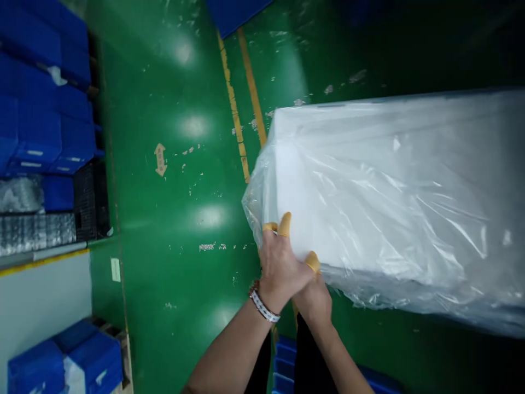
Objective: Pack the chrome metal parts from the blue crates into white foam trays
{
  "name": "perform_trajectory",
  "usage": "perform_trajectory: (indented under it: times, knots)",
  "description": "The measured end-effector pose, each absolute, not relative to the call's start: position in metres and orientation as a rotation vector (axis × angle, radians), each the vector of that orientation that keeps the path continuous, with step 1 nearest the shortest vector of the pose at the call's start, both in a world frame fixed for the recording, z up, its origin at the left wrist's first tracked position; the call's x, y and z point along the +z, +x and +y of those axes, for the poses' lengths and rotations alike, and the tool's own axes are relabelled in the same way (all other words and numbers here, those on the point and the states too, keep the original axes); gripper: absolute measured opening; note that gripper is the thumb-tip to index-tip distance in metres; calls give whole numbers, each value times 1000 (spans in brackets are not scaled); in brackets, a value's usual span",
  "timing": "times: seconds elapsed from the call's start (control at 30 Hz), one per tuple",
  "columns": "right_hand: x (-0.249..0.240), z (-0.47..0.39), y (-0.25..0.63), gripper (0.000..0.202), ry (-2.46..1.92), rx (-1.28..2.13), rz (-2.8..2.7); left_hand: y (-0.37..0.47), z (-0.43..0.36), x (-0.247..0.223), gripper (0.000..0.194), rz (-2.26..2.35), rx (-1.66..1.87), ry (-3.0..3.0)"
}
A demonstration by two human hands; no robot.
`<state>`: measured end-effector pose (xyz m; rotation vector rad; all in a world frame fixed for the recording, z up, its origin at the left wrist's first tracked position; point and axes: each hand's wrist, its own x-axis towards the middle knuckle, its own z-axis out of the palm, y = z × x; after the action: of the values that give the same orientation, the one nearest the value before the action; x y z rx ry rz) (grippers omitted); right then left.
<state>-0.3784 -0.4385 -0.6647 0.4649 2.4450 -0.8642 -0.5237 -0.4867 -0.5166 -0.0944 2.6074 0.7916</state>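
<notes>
A long white block-like load (297,186) lies under a clear plastic cover (381,202), which bunches loosely past the load's left end and along its near side. At the near left corner, my left hand (281,265) rests on the cover with index finger and thumb spread. Yellow finger cots cover its visible fingertips, and a bracelet (264,306) circles the wrist. My right hand (315,301) is just below and partly behind the left, closed at the cover's near edge. Its fingertips are mostly hidden.
Blue bins (36,120) are stacked along the left, with more blue boxes (88,350) on a pallet at lower left. Yellow lines (233,104) cross the green floor (164,208). Blue containers (285,361) sit near my legs; a blue object (235,13) is at the top.
</notes>
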Motion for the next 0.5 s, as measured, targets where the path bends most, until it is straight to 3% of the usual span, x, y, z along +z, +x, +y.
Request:
perform_trajectory:
  times: [0.1,0.23,0.33,0.5]
  knots:
    - [-620,-438,-377,64,636,-1028,2568,-522,-491,-513,96,2508,895,-170]
    - [-579,-447,-400,75,824,-897,2648,-524,-505,-510,92,2407,989,-116]
    - [-567,-443,-431,80,821,-905,2731,-525,-513,-514,88,2312,1085,-85]
    - [-573,-435,-472,91,934,-864,2422,-513,-544,-546,78,2119,1302,-227]
